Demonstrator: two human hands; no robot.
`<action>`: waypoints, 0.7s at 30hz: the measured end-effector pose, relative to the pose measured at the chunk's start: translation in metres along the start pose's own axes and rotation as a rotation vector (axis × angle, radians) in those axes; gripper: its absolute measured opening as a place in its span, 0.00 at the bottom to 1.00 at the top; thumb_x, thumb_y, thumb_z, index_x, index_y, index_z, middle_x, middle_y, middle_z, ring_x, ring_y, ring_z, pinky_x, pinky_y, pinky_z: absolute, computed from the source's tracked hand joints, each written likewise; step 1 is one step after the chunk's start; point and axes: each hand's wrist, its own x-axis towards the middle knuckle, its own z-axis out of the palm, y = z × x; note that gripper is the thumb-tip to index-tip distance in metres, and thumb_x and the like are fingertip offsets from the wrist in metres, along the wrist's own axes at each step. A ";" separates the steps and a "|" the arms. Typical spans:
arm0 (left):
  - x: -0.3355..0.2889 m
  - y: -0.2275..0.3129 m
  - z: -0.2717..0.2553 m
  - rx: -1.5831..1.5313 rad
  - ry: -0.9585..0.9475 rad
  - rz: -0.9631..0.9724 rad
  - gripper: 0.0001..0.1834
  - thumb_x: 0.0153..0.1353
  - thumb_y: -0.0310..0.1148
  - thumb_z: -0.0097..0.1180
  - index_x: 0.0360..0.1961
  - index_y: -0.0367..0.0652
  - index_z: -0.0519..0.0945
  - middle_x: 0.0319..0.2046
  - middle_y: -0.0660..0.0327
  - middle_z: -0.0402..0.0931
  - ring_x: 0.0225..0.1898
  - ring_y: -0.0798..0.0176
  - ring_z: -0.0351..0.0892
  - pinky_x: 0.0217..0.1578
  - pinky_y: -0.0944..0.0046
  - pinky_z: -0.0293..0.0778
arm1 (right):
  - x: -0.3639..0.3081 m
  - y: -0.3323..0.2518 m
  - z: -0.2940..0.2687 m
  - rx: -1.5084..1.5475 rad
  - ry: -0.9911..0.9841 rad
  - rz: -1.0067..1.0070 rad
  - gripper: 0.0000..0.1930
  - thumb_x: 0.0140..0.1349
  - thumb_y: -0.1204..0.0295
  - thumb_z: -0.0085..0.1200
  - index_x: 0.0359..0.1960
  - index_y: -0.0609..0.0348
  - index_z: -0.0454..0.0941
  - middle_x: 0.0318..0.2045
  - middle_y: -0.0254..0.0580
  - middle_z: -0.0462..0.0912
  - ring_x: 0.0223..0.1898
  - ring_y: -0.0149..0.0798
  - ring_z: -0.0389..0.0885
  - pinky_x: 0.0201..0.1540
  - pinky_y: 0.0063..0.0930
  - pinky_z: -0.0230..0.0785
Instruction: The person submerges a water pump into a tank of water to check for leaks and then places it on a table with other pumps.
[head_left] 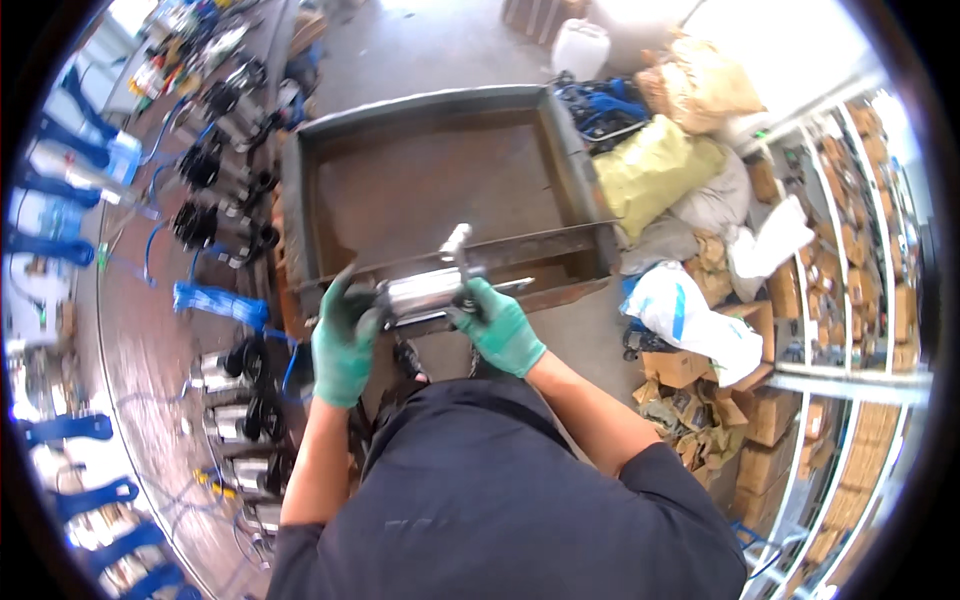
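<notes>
“Fingers [481,297] of the green-gloved right hand [508,332] are gripping which part of the metal cylinder [425,290]?”

“They are holding its right end, the fingertips bending inward and pointing toward the left.”

“And what are the left hand's [342,352] fingers doing?”

“They are curving about the opposite, darker end, with the thumb standing apart from the others. Whether they are gripping firmly or merely steadying that end, one cannot tell; the palm is lying in shadow.”

“Which way is the long axis running?”

“It is running from left to right across the front of the body, the right end sitting slightly farther from the dark shirt [500,490]. A bright metal fitting [457,243] is projecting near that end, on the side away from the wearer.”

“Which hand is lying nearer?”

“Neither is standing clearly nearer, since each is meeting one end. The cylinder is accordingly lying to the right of the left fingers and to the left of the right fingers, bridging the gap between them.”

“Where is it appearing among its surroundings?”

“It is appearing over the near side of the grey metal tray [430,97]; any contact between the two is escaping view. Farther left, similar cylinders [230,422] are lying in a row along the brown workbench [140,345].”
</notes>
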 end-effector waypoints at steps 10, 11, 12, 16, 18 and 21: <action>0.000 -0.033 -0.030 -0.788 0.478 -0.326 0.11 0.68 0.30 0.48 0.49 0.42 0.77 0.34 0.65 0.75 0.30 0.66 0.74 0.28 0.62 0.74 | 0.006 -0.002 0.082 -0.525 -0.491 -0.240 0.18 0.63 0.66 0.63 0.51 0.58 0.74 0.37 0.54 0.82 0.38 0.57 0.84 0.38 0.46 0.77; -0.001 -0.047 -0.048 -0.799 0.589 -0.406 0.10 0.65 0.31 0.47 0.45 0.43 0.77 0.29 0.65 0.75 0.24 0.67 0.71 0.23 0.63 0.67 | 0.004 -0.001 0.075 -0.504 -0.505 -0.161 0.19 0.64 0.67 0.62 0.55 0.58 0.77 0.47 0.54 0.82 0.44 0.55 0.83 0.45 0.44 0.78; -0.007 -0.067 -0.074 -0.815 0.586 -0.458 0.09 0.65 0.32 0.46 0.42 0.45 0.77 0.26 0.65 0.73 0.22 0.67 0.67 0.21 0.63 0.63 | 0.007 -0.009 0.066 -0.508 -0.444 -0.224 0.18 0.64 0.68 0.61 0.54 0.59 0.77 0.45 0.53 0.83 0.43 0.55 0.84 0.45 0.43 0.78; -0.012 -0.090 -0.130 -0.726 0.768 -0.703 0.07 0.64 0.36 0.49 0.32 0.48 0.77 0.18 0.68 0.68 0.14 0.69 0.58 0.16 0.66 0.54 | 0.041 -0.025 0.026 -0.673 -0.135 -0.432 0.12 0.62 0.72 0.61 0.46 0.60 0.81 0.37 0.49 0.85 0.37 0.52 0.84 0.41 0.42 0.78; -0.006 -0.113 -0.151 -0.669 0.764 -0.838 0.06 0.62 0.36 0.53 0.30 0.50 0.77 0.17 0.68 0.68 0.11 0.71 0.56 0.14 0.67 0.52 | 0.062 -0.025 0.012 -0.784 -0.082 -0.457 0.08 0.62 0.72 0.60 0.42 0.58 0.82 0.37 0.47 0.85 0.36 0.51 0.84 0.41 0.42 0.78; 0.004 -0.122 -0.146 -0.406 0.722 -0.910 0.16 0.70 0.49 0.55 0.27 0.54 0.77 0.18 0.74 0.69 0.14 0.73 0.62 0.17 0.69 0.55 | 0.084 -0.016 0.002 -0.895 -0.180 -0.226 0.08 0.62 0.70 0.61 0.42 0.54 0.82 0.38 0.46 0.86 0.38 0.52 0.85 0.42 0.42 0.78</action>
